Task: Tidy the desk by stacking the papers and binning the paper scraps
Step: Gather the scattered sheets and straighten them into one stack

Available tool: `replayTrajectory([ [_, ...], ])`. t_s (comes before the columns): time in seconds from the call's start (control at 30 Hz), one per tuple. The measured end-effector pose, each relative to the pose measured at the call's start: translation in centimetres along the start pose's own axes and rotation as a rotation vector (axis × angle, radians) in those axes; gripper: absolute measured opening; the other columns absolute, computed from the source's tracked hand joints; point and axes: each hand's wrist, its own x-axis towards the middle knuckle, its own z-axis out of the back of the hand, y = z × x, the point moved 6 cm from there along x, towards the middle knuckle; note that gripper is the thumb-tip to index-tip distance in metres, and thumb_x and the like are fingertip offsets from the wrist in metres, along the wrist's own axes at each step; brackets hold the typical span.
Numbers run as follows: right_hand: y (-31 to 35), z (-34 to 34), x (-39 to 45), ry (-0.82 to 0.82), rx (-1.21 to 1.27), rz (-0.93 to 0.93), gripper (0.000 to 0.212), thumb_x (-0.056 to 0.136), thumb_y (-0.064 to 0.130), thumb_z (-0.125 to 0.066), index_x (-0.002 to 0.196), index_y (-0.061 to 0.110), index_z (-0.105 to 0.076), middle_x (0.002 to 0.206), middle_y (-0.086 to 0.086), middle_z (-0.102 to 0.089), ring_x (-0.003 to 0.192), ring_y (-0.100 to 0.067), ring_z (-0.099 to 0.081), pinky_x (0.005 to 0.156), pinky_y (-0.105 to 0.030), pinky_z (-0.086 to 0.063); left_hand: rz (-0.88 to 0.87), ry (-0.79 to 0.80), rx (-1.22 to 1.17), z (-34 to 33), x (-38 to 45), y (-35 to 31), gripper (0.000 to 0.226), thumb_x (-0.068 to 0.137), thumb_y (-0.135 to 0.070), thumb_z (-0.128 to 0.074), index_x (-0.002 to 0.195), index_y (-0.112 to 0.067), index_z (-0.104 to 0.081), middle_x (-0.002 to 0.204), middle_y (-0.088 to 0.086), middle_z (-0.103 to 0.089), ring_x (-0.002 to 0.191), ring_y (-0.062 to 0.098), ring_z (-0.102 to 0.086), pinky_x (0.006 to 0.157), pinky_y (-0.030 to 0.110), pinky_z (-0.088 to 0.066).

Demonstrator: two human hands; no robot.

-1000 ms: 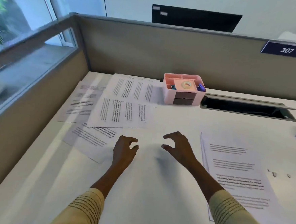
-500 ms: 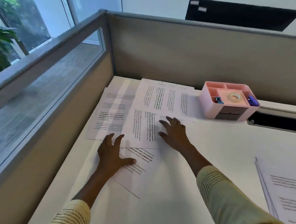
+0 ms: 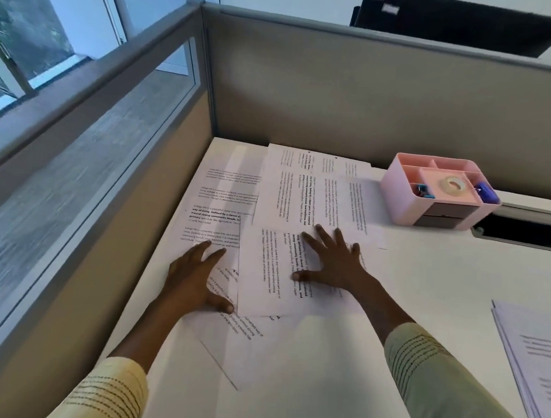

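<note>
We have both hands flat on the loose papers point(image 3: 287, 209) fanned out in the far left corner of the desk point(image 3: 441, 285), right up against the partition. Our left hand point(image 3: 194, 281) lies spread on the lower sheets near the left edge, fingers straight, thumb at the edge of the top page; our right hand point(image 3: 335, 262) presses open-palmed on the sheet point(image 3: 273, 274) lying across the middle. Neither hand grips anything, just flat pressure. Here is the risk: the sheets overlap at different angles, so if we sweep them together with palms alone, the bottom ones could stay put while the top ones slide, and a corner may fold or crease. Push too far left and a page could ride up against the side panel. The far sheets sit just beside the pink organiser point(image 3: 438, 194), so a careless drag might nudge it. A second pile point(image 3: 534, 364) waits at the right edge, well apart, and merging the two could leave a ragged stack unless edges get squared. No scraps or bin in sight here.
</note>
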Motion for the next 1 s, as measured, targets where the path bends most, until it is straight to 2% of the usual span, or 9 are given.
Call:
replayTrajectory([
  [0.1,-0.9,-1.6,-3.5,-0.025,-0.024,0.021,0.122,0.040,0.102,-0.021,0.146,0.047,0.001,0.159,0.009,0.011,0.146,-0.029,0.010,0.110,-0.065,-0.006,0.007,-0.018,0.021,0.3,-0.8,0.0,0.122,0.052,-0.069,-0.077,0.151,-0.033,-0.016,0.160,-0.003,-0.002,0.147,0.017,-0.003,0.117,0.037,-0.010],
  [0.23,-2.0,-3.6,-8.4,-0.049,-0.053,0.055,0.118,0.042,0.101,-0.011,0.145,0.048,0.002,0.158,0.011,0.012,0.146,-0.027,0.010,0.112,-0.062,-0.006,0.042,-0.009,0.025,0.0,-2.4,-0.3,0.116,0.058,-0.068,-0.075,0.151,-0.031,-0.017,0.160,-0.002,-0.005,0.147,0.018,-0.007,0.116,0.039,-0.015],
  [0.4,-3.2,-5.7,-14.5,-0.073,-0.027,0.085,0.100,0.056,0.095,-0.021,0.144,0.051,-0.004,0.158,0.015,0.008,0.147,-0.023,0.008,0.113,-0.058,-0.004,0.077,-0.019,0.055,-1.3,-5.4,-1.9,0.100,0.068,-0.067,-0.069,0.149,-0.030,-0.022,0.158,0.001,-0.012,0.143,0.023,-0.015,0.111,0.043,-0.022],
  [0.53,-3.6,-6.5,-18.3,-0.155,0.043,0.086,0.081,0.069,0.086,-0.026,0.141,0.048,-0.027,0.156,0.020,-0.012,0.146,-0.014,-0.005,0.117,-0.052,-0.010,0.067,-0.067,0.054,-2.5,-7.8,-3.9,0.080,0.077,-0.061,-0.064,0.143,-0.030,-0.032,0.152,0.004,-0.023,0.137,0.026,-0.024,0.106,0.044,-0.027],
  [0.67,-4.0,-6.2,-20.9,-0.230,0.250,0.079,0.056,0.085,0.050,-0.059,0.137,0.036,-0.043,0.145,0.012,-0.042,0.140,-0.013,-0.028,0.115,-0.044,-0.021,0.077,-0.088,0.134,-3.9,-10.0,-5.8,0.062,0.084,-0.059,-0.057,0.135,-0.028,-0.043,0.140,0.007,-0.036,0.130,0.029,-0.033,0.104,0.044,-0.030],
  [0.77,-5.1,-5.3,-22.6,-0.336,0.401,0.081,0.047,0.078,0.046,-0.060,0.122,0.031,-0.058,0.128,0.002,-0.060,0.127,-0.017,-0.047,0.106,-0.038,-0.038,0.119,-0.112,0.094,-3.9,-10.9,-6.7,0.051,0.085,-0.062,-0.054,0.117,-0.023,-0.061,0.131,0.008,-0.044,0.125,0.029,-0.038,0.102,0.043,-0.031],
  [0.87,-7.3,-3.5,-24.0,-0.482,0.484,-0.043,0.038,0.081,0.030,-0.070,0.117,0.025,-0.063,0.122,0.003,-0.062,0.116,-0.012,-0.052,0.098,-0.027,-0.040,0.056,-0.273,-0.057,-3.1,-10.9,-7.6,0.045,0.082,-0.055,-0.062,0.105,-0.016,-0.065,0.126,0.010,-0.049,0.119,0.029,-0.042,0.098,0.041,-0.034],
  [0.93,-8.6,-2.7,-24.9,-0.555,0.397,-0.126,0.032,0.078,0.020,-0.074,0.109,0.019,-0.067,0.112,0.000,-0.065,0.106,-0.017,-0.056,0.085,-0.022,-0.038,-0.086,-0.311,-0.114,-3.3,-10.4,-8.7,0.057,0.079,-0.054,-0.067,0.120,-0.016,-0.058,0.137,0.010,-0.045,0.128,0.029,-0.037,0.104,0.041,-0.030],
  [1.0,-9.3,-3.1,-25.6,-0.523,0.381,-0.155,0.022,0.078,0.021,-0.075,0.098,0.021,-0.067,0.101,0.005,-0.066,0.098,-0.017,-0.058,0.076,-0.021,-0.037,-0.246,-0.166,-0.040,-4.7,-9.6,-10.6,0.090,0.073,-0.074,-0.055,0.144,-0.021,-0.037,0.155,0.005,-0.027,0.145,0.026,-0.016,0.114,0.044,-0.016],
])
